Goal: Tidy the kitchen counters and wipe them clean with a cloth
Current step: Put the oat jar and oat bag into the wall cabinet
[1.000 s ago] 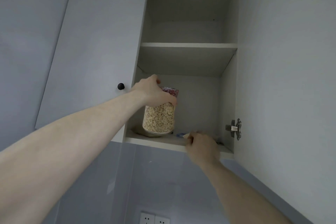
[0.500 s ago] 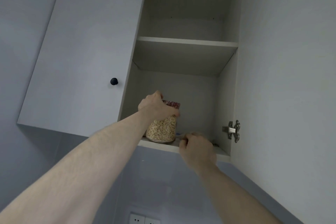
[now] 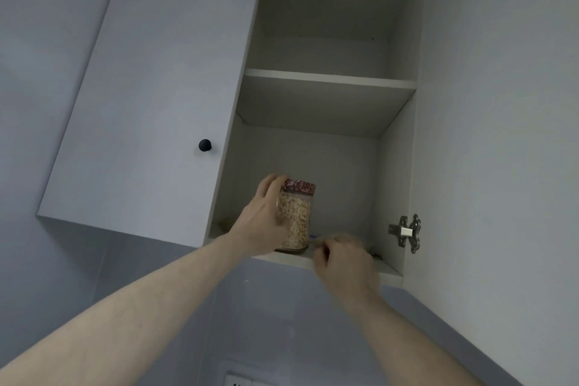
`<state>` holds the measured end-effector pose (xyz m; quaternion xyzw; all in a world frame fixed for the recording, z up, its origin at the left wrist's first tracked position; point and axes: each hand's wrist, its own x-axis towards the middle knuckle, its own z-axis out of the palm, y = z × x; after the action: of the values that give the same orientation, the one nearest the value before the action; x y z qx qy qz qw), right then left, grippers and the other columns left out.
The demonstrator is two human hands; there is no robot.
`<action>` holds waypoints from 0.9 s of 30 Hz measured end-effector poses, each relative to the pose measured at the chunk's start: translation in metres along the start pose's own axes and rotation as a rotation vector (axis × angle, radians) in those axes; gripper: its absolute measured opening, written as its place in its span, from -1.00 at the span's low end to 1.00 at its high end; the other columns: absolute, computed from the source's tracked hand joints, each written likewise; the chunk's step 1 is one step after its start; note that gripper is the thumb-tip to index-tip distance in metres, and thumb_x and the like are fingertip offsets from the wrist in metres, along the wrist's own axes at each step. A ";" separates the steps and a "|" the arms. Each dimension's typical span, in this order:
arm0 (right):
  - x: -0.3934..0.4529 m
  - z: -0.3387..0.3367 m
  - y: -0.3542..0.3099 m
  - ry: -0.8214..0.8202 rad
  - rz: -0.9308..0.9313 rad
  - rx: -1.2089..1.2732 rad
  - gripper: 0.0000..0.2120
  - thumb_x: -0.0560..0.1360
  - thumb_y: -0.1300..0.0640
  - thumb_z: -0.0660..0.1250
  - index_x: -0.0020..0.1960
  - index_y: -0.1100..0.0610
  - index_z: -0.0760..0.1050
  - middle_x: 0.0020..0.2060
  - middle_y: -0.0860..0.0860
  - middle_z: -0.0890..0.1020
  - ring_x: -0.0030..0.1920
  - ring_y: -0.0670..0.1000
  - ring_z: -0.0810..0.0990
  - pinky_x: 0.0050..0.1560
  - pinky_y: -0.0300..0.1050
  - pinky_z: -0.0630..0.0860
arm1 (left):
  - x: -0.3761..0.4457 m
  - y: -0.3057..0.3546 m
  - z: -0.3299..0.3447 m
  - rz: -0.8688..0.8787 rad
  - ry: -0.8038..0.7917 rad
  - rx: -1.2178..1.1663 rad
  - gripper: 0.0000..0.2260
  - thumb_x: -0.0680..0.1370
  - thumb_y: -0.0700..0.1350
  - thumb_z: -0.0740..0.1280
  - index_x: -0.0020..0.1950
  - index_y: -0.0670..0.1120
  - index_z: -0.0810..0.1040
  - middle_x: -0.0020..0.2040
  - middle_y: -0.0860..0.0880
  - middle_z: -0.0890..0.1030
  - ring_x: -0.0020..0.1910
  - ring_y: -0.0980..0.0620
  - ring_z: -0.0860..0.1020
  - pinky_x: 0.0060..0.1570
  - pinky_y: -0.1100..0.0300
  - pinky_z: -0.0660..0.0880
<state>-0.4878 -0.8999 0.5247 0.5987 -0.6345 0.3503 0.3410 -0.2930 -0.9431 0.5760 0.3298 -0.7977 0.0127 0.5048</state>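
Observation:
A glass jar of oats [image 3: 297,222] with a red patterned lid stands on the bottom shelf [image 3: 387,269] of an open wall cupboard. My left hand [image 3: 266,222] grips the jar's left side, fingers curled round it up to the lid. My right hand [image 3: 343,263] is at the shelf's front edge just right of the jar, fingers curled on a small thin item with a blue spot [image 3: 314,237]. I cannot make out what that item is.
The cupboard's right door [image 3: 501,135] stands open with a metal hinge [image 3: 407,232] on it. The left door [image 3: 150,97] is closed and has a black knob [image 3: 205,145]. An upper shelf [image 3: 329,78] spans the cupboard. A wall socket [image 3: 238,381] sits below.
My left hand slid from the top of the jar down onto its side, uncovering the lid. The jar now stands further back on the shelf. My right hand stayed at the shelf edge.

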 end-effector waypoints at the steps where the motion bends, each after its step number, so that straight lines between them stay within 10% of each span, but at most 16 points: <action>1: 0.000 0.002 -0.002 0.014 0.000 -0.014 -0.64 0.56 -0.07 0.08 -0.11 0.01 0.63 -0.13 -0.04 0.67 -0.06 0.05 0.60 -0.21 -0.08 0.45 | -0.001 -0.001 -0.001 0.003 0.007 0.006 -0.25 0.50 -0.16 0.34 0.61 0.09 0.06 0.60 0.11 0.05 0.42 -0.09 0.41 0.29 0.00 0.42; 11: -0.018 0.003 -0.018 -0.029 0.076 -0.098 -0.54 0.58 -0.05 0.02 -0.07 0.06 0.68 -0.17 0.07 0.71 -0.13 0.16 0.64 0.00 0.04 0.49 | -0.006 0.005 0.000 -0.045 -0.168 0.261 -0.22 0.54 -0.23 0.35 0.66 0.06 0.02 0.66 0.05 0.06 0.47 -0.20 0.40 0.35 -0.07 0.42; 17: -0.049 -0.030 -0.028 -0.209 0.038 -0.121 -0.56 0.60 -0.08 0.17 0.42 0.06 0.37 0.32 0.07 0.47 0.35 0.16 0.39 0.41 0.08 0.24 | -0.041 0.040 -0.051 -0.019 -0.097 0.392 -0.37 0.54 -0.21 0.29 0.59 0.05 0.22 0.59 -0.01 0.23 0.40 -0.20 0.47 0.31 -0.05 0.45; 27: -0.126 -0.129 -0.068 -0.328 -0.148 0.000 -0.63 0.55 0.03 0.24 0.34 0.08 0.38 0.27 0.06 0.46 0.32 0.13 0.41 0.28 0.08 0.37 | -0.120 0.141 -0.140 -0.127 -0.093 0.467 -0.31 0.42 -0.27 0.26 0.55 0.06 0.27 0.57 0.06 0.23 0.42 -0.14 0.43 0.33 -0.06 0.45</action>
<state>-0.4121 -0.7268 0.4872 0.6929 -0.6358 0.2219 0.2577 -0.2247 -0.7218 0.5917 0.4871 -0.7732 0.1498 0.3774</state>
